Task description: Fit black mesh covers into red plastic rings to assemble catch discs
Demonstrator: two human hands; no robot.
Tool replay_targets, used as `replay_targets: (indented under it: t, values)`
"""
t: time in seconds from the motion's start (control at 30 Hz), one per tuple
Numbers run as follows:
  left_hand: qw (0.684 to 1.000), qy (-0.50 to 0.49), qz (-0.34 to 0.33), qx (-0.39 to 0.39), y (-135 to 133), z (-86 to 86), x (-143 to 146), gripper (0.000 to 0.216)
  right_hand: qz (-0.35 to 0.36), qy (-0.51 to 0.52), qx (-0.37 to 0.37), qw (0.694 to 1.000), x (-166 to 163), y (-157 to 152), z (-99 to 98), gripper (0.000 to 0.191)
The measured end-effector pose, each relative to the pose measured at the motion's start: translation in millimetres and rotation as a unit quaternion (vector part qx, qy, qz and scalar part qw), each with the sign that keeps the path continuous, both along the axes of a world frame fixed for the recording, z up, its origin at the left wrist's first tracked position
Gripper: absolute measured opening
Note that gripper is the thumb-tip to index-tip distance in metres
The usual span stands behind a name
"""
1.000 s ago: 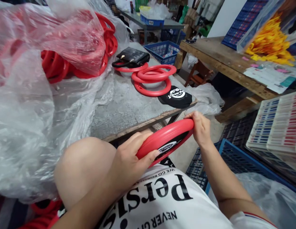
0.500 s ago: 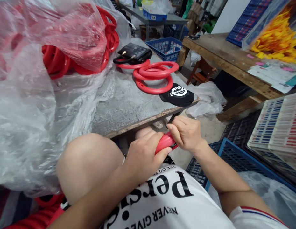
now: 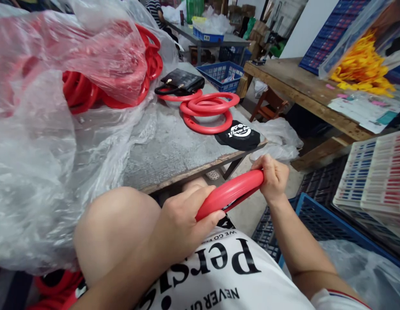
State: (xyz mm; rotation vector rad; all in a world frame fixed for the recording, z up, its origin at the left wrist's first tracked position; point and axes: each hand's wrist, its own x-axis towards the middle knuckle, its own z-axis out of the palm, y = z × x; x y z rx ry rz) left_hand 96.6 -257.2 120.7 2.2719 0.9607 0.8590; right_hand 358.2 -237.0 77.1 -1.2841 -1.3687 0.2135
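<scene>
Above my lap is a red plastic ring [image 3: 230,193], seen nearly edge-on, with a bit of black showing along its lower side. My left hand [image 3: 183,215] wraps around its near-left part, thumb underneath. At the far right end, my right hand [image 3: 273,178] is closed with its fingers pressed on the rim. On the grey table ahead lie several loose red rings [image 3: 208,128], partly overlapping. Beside them, at the table corner, is a black cloth piece [image 3: 240,134] with white "Throw Ba…" lettering.
Clear plastic bags [image 3: 32,172] bulge over the table's left, with many red rings [image 3: 79,92] inside. A black handbag [image 3: 182,82] sits behind the loose rings. Blue crates [image 3: 335,219] and a white crate [image 3: 370,172] stand at my right, near a wooden table [image 3: 284,82].
My right hand has slid to the right along the ring, away from my left hand, so more of the red rim shows between them. The view has tilted slightly up.
</scene>
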Motion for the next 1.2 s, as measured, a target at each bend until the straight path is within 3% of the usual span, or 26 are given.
replay_targets:
  t: [0.13,0.23,0.43,0.5,0.63,0.73,0.87,1.03,1.13,1.2]
  values:
    - [0.999,0.012,0.031,-0.033,0,1.3,1,0.028,0.008,-0.028,-0.068,0.997,3,1,-2.0,0.058]
    - [0.997,0.015,0.049,-0.053,1,-2.5,6,0.030,0.032,-0.113,-0.126,0.985,-3,-1,10.8,0.057]
    - [0.995,0.032,0.050,-0.082,3,-11.2,22,0.035,0.099,-0.310,-0.075,0.943,-37,-9,38.2,0.060]
    - [0.994,0.019,0.031,-0.106,3,-13.3,19,0.041,0.070,-0.285,-0.060,0.954,-32,-6,35.1,0.061]
    - [0.990,-0.019,0.022,-0.141,0,-18.4,2,0.037,-0.025,-0.059,-0.032,0.997,2,6,17.6,0.063]
    - [0.991,-0.050,0.044,-0.119,-2,-18.4,-5,0.036,-0.048,0.052,-0.009,0.997,17,15,4.5,0.064]
    - [0.994,-0.073,0.027,-0.071,-2,-6.6,-4,0.027,-0.048,0.117,-0.012,0.992,13,23,-9.3,0.061]
    - [0.996,-0.079,0.032,-0.038,3,8.8,-1,0.023,-0.036,0.108,-0.024,0.993,15,25,-10.0,0.063]
    - [0.995,-0.062,0.058,-0.058,7,14.5,2,0.025,-0.020,-0.015,-0.032,0.999,14,20,10.8,0.060]
    - [0.996,-0.035,0.046,-0.069,11,20.3,6,0.026,-0.015,-0.115,0.022,0.993,5,14,30.1,0.055]
